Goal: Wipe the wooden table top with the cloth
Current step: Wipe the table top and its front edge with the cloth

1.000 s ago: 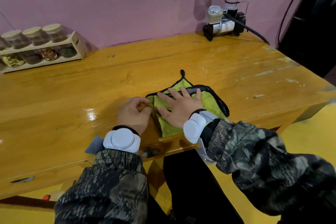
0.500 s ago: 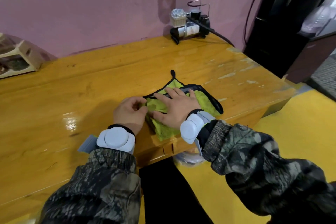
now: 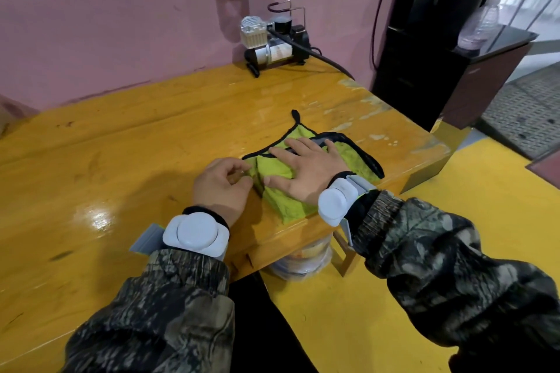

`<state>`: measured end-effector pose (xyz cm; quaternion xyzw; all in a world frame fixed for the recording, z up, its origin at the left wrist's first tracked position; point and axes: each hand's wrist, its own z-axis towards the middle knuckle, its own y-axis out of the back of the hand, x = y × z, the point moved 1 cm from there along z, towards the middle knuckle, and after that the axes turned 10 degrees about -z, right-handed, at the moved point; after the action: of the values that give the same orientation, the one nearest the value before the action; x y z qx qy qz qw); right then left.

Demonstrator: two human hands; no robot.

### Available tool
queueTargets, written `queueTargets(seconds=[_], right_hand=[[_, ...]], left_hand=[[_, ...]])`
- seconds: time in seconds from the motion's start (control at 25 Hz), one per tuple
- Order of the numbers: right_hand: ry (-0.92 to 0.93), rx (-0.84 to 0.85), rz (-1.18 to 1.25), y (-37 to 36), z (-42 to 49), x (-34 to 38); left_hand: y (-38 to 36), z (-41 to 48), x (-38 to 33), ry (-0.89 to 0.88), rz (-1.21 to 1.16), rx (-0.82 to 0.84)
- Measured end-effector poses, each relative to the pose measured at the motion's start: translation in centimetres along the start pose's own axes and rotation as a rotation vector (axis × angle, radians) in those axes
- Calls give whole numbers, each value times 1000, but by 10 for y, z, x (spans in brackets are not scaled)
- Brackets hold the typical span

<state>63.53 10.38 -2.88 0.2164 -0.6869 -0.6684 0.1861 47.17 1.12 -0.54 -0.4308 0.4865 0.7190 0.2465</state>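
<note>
The green cloth (image 3: 303, 169) is lying near the front edge of the bench (image 3: 121, 145), toward its right corner, partly folded, with its black-bound hem and hanging loop pointing toward the back edge. The right hand (image 3: 309, 171) is lying flat on top of it, fingers spread apart and pressing down, gripping nothing. The left hand (image 3: 222, 185) is sitting just beside it at the cloth's left edge, fingers curled together and pinching a corner of the fabric. The cloth's long axis is running roughly from the front edge diagonally toward the back right. The right hand is covering the cloth fully and appears better placed to drive a wiping stroke; most of the unwiped surface is lying to the left. The lacquered wood is showing glare and worn pale patches near the right edge. A small compressor (image 3: 272, 42) is standing at the back edge against the pink wall (image 3: 121, 39), well apart from the cloth.
</note>
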Motion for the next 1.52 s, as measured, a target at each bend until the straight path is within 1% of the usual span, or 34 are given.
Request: queueTargets(seconds=[0.28, 0.6, 0.72, 0.84, 0.96, 1.2, 1.52], right_hand=[[-101, 26, -7, -2, 1, -65], [-212, 35, -33, -1, 1, -137], [-241, 55, -42, 1, 0, -154], [-249, 50, -61, 2, 0, -158], [-253, 44, -76, -2, -2, -154], [-278, 33, -76, -6, -3, -137], [-214, 31, -92, -6, -12, -93]], left_hand=[[-35, 4, -10, -33, -38, 61], [-53, 6, -12, -95, -56, 44], [-53, 5, -11, -83, -74, 38], [-55, 4, -14, -59, -91, 11], [-55, 1, -17, -35, -109, 28], [-48, -1, -16, 21, -270, 42], [-47, -5, -13, -51, -261, 64]])
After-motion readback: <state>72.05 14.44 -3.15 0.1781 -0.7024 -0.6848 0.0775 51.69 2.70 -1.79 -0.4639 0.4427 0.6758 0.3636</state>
